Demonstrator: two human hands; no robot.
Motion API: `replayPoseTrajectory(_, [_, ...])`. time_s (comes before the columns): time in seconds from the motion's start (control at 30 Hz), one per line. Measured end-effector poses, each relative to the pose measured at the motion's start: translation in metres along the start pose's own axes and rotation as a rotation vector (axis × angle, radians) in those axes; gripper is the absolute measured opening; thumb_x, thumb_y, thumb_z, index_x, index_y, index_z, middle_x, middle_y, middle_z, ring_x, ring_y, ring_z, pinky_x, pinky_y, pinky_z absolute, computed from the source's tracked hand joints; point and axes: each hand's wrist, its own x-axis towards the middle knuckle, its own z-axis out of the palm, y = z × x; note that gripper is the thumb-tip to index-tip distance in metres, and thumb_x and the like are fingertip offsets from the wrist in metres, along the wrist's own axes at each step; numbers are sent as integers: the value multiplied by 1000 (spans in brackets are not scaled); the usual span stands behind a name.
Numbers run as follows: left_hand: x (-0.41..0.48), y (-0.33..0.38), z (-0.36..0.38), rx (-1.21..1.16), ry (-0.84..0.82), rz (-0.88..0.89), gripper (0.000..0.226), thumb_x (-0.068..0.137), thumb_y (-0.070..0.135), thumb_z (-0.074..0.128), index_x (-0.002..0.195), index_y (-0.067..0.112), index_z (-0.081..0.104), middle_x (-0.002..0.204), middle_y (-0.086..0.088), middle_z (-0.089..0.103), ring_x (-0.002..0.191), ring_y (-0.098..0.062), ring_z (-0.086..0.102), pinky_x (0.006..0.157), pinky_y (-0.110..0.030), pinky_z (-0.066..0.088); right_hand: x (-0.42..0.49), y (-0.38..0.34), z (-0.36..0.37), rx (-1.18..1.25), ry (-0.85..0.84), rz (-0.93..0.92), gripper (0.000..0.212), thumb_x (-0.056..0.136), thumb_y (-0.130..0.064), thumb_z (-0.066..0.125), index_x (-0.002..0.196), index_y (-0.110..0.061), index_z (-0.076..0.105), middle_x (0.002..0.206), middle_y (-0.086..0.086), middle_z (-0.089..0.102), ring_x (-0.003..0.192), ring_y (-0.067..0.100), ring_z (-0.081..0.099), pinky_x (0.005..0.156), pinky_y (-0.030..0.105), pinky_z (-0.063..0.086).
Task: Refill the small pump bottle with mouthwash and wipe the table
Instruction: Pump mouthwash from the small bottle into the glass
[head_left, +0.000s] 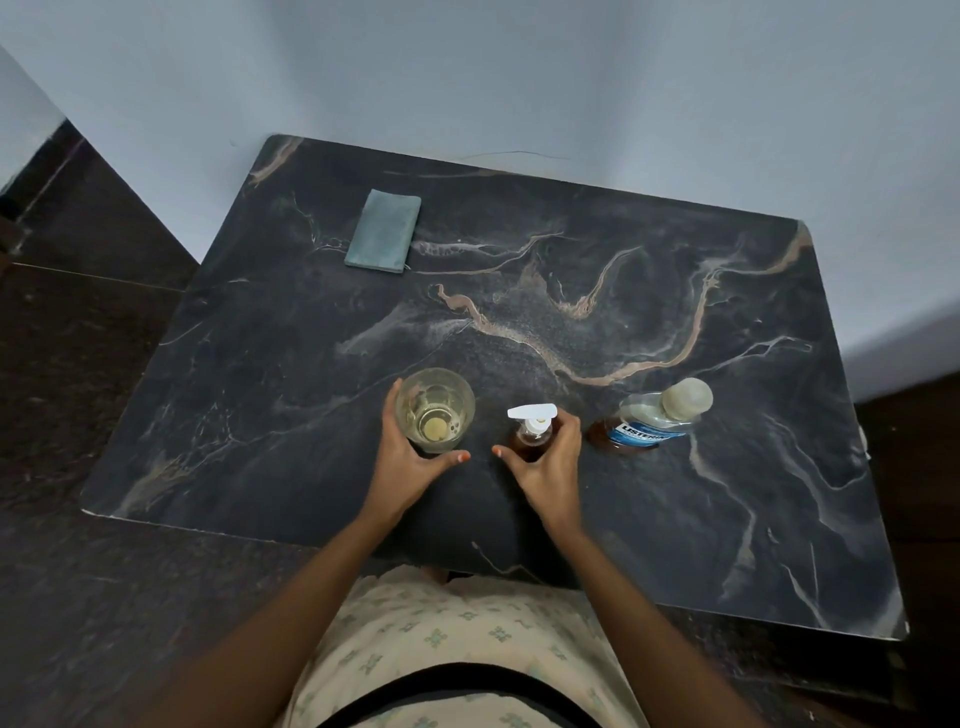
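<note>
You steady both vessels, seemingly for refilling.
Your right hand (550, 467) wraps the pump bottle (531, 434); left of it your left hand (408, 460) clasps the glass (435, 410); the mouthwash bottle (649, 418) waits to its right.

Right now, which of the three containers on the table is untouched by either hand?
The Listerine mouthwash bottle, farthest right. The left hand grips the glass; the right hand holds the small pump bottle.
</note>
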Motion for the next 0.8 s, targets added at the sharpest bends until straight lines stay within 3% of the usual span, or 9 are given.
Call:
replayPoseTrajectory(0.1, [0,-1,6,23,88,-22,109,51,25,88,137,30,21,130,13,39,115,9,38,87,5,28,0,1,4,7,22,56,61,62,-19,83,96,-28,34,100,-6,40,99,14,44,87,24,38])
replayPoseTrajectory(0.23, [2,-2,6,56,162,-44,90,53,25,87,125,34,35,110,24,52,100,16,48,78,6,33,2,3,3,22,24,78,51,65,-16,81,92,-29,39,98,4,54,95,23,55,85,37,48])
replayPoseTrajectory(0.33, [5,1,5,75,165,-43,86,53,25,87,121,41,36,106,27,53,100,23,47,76,6,34,6,0,1,53,21,59,52,65,-10,79,90,-35,41,95,2,56,89,18,57,81,28,48])
replayPoseTrajectory(0.4, [11,4,3,83,158,-36,84,54,25,87,119,43,36,106,24,54,100,21,48,77,5,36,13,-2,0,61,28,32,49,65,-4,78,91,-29,45,92,-2,55,85,15,56,77,18,44])
replayPoseTrajectory(0.5, [26,14,1,93,150,-17,83,55,24,86,119,41,37,109,19,54,98,16,50,78,3,38,30,-9,-2,72,32,26,44,67,-1,77,92,-23,47,89,-8,52,85,12,54,76,18,44])
replayPoseTrajectory(0.63, [57,29,0,93,155,-3,85,56,24,86,125,31,37,114,15,53,102,3,52,77,1,37,62,-22,0,120,3,44,44,70,0,74,106,-12,52,101,-3,55,95,12,55,85,19,42])
replayPoseTrajectory(0.8, [104,47,1,66,158,14,89,55,23,86,129,26,36,123,6,54,111,-5,50,91,-14,37,111,-39,10,161,26,56,44,72,4,70,111,-9,52,107,2,56,98,13,55,80,2,40])
